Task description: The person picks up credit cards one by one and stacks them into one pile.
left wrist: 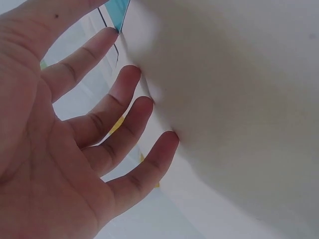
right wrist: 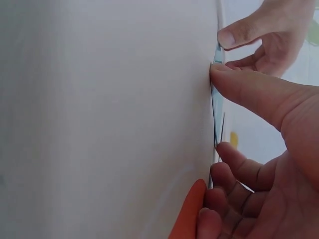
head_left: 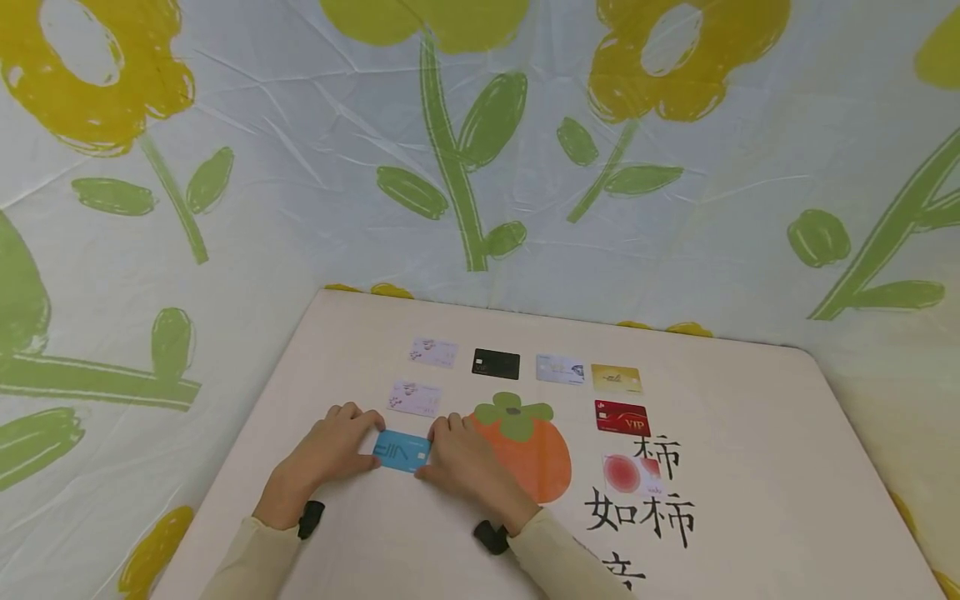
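Note:
A blue VIP card (head_left: 402, 451) lies close over the table, with both hands at its short ends. My left hand (head_left: 335, 443) pinches the left end, index fingertip at the far corner and thumb at the near one. In the left wrist view, the other fingers (left wrist: 132, 162) are spread with their tips at the tablecloth. At the right end, my right hand (head_left: 467, 460) spans the card between thumb and index finger. Edge-on in the right wrist view, the blue card (right wrist: 217, 107) shows as a thin strip. Just beyond it lies a pale floral card (head_left: 415, 398).
Behind are another pale floral card (head_left: 433, 352), a black card (head_left: 496, 364), a silvery card (head_left: 560, 369) and a gold card (head_left: 617, 379). A red VIP card (head_left: 622, 417) and a white card with a red circle (head_left: 632, 474) lie right of the printed persimmon (head_left: 536, 458).

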Demonstrator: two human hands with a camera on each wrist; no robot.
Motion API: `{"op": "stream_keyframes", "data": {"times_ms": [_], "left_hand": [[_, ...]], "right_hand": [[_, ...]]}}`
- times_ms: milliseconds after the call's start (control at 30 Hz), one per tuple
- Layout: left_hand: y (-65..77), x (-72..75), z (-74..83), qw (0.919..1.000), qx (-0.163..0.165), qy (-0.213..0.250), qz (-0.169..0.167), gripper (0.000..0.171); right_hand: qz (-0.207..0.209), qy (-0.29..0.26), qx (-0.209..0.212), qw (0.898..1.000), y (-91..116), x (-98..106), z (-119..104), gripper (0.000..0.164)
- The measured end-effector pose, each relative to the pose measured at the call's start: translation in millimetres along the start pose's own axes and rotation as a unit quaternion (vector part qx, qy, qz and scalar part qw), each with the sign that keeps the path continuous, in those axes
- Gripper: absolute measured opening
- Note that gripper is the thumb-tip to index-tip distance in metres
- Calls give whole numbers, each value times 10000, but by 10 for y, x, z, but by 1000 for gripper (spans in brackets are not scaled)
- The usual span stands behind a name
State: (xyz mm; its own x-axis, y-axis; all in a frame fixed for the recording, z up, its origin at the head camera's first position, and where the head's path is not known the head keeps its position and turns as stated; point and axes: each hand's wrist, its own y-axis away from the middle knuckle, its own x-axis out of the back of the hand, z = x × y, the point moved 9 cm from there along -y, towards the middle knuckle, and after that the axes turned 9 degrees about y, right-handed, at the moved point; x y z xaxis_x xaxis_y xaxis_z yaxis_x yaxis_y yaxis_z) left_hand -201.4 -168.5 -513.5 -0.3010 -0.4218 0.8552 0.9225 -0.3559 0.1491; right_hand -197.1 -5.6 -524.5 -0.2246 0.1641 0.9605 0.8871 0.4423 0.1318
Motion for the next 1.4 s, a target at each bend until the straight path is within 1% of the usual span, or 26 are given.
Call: {"op": "stream_keyframes", "data": {"times_ms": [233, 300, 400, 500, 600, 700, 767, 900, 967, 1100, 1267, 1400], "left_hand": [[-17, -27, -31, 9999, 121, 50, -40, 44], [-20, -29, -32, 9999, 121, 115, -22, 44], [-16, -19, -10, 9992, 36, 406, 23, 45], [-15, -27, -15, 9966, 6, 817, 44, 43], [-17, -41, -47, 9928, 8, 1192, 77, 41], [-24, -46, -79, 9888, -21, 1483, 140, 37], [-31, -47, -91, 9864, -77, 1630, 174, 35], [-47, -46, -113, 9821, -109, 1871, 210, 32], [-49, -40, -117, 9801, -111, 1970, 210, 31], [-36, -26, -127, 9755, -63, 2191, 207, 30], [-22, -11, -105, 9708, -111, 2381, 271, 32], [-28, -12, -61, 9673, -246, 2505, 324, 35]], "right_hand": [[82, -362, 71, 9993, -32, -23, 22, 47], [75, -588, 67, 9982, -37, -27, 35, 44], [55, -1059, 49, 9943, -47, -26, 56, 38], [21, -1608, -49, 9870, -55, -33, 89, 30], [5, -2215, -151, 9750, -58, -36, 120, 23], [-25, -2640, -225, 9643, -60, -39, 146, 19], [-31, -2774, -222, 9605, -66, -36, 157, 17], [-7, -2894, -178, 9570, -88, -38, 182, 15], [21, -2940, -126, 9557, -96, -41, 194, 15], [44, -3158, -42, 9488, -104, -40, 225, 14], [40, -3493, 16, 9370, -83, -15, 268, 13], [38, -3882, 86, 9215, -45, 2, 308, 13]]}}
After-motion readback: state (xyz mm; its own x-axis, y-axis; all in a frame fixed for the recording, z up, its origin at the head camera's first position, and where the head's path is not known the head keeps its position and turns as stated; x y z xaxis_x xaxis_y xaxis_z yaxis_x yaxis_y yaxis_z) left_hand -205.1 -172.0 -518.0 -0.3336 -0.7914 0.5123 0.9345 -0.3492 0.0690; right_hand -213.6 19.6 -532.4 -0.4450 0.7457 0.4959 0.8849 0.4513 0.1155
